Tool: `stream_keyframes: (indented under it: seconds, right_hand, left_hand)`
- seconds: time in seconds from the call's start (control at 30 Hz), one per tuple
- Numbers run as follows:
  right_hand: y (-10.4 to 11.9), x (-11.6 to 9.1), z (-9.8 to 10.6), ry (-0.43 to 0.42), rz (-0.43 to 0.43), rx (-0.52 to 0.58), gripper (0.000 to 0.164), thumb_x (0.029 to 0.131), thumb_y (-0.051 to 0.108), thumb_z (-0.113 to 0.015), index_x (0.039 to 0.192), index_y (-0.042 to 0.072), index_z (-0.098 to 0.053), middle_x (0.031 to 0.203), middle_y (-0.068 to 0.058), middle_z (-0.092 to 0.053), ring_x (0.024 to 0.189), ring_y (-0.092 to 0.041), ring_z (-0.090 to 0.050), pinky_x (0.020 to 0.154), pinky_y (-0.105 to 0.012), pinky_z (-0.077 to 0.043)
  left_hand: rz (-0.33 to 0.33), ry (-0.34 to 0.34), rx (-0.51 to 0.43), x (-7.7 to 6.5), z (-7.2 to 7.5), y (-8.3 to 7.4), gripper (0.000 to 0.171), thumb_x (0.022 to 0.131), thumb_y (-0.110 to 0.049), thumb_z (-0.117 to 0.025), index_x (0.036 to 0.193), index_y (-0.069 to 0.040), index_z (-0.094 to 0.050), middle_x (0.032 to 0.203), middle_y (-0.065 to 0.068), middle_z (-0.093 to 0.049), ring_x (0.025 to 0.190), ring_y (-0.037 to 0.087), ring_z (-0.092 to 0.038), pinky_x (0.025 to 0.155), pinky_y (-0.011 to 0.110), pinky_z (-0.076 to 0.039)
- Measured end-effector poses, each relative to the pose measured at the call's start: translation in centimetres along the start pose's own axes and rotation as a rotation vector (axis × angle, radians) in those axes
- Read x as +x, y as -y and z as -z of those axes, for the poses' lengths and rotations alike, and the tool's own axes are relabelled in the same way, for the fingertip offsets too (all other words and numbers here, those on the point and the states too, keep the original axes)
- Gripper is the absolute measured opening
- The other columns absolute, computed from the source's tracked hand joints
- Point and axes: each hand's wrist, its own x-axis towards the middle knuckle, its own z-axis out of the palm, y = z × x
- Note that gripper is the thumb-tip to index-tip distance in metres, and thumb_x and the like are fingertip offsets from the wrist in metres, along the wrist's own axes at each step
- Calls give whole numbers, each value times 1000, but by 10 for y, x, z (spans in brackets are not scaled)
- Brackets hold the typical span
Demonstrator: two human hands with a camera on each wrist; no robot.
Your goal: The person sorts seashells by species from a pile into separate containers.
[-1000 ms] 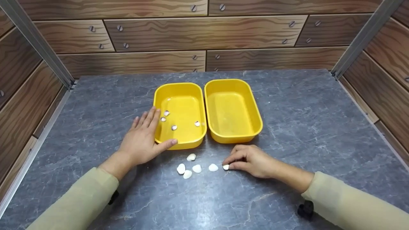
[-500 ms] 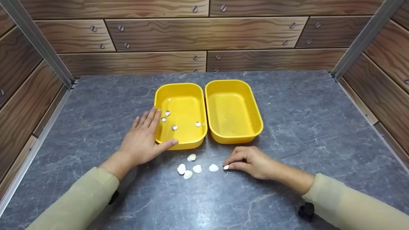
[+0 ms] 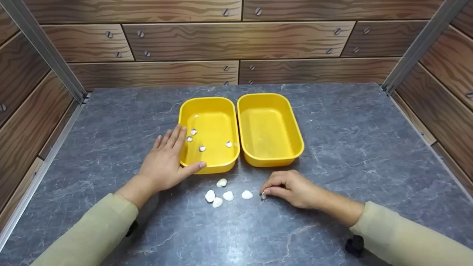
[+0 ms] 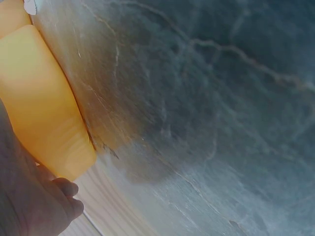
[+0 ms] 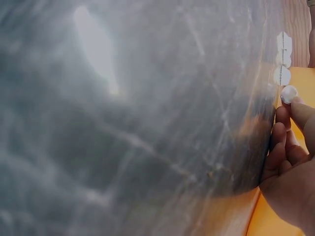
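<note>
Between thumb and fingertips, my right hand [image 3: 292,188] pinches a small seashell [image 5: 289,94], low over the table in front of the right yellow tub [image 3: 271,159]. Several white seashells [image 3: 247,194] lie to its left on the table. My left hand [image 3: 162,162] rests with straight, spread fingers on the left and front rim of the left yellow tub [image 3: 218,168]. Inside that tub are several small shells [image 3: 202,148] with dark markings. The right tub has nothing in it. In the left wrist view, fingers lie along the tub's orange-looking wall [image 4: 44,98].
The two tubs stand side by side on a grey marbled table [image 3: 343,147]. Wood-patterned panels [image 3: 236,40] close off the back and both sides, with metal posts [image 3: 417,48] at the corners.
The shell in my right hand has turned from lying flat to standing on edge, and the hand has shifted slightly toward me. My left hand stays on the tub.
</note>
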Motion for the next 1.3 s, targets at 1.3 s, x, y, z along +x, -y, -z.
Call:
stream_keyframes:
  seconds: [1.3]
  right_hand:
    - [76, 84, 30, -185, 71, -27, 14, 100, 18, -77, 113, 14, -82, 106, 8, -77, 97, -13, -68, 88, -40, -55]
  left_hand:
    - [-9, -13, 4, 0, 0, 0, 120, 92, -90, -38, 171, -5, -7, 177, 14, -3, 161, 42, -13, 130, 57, -7]
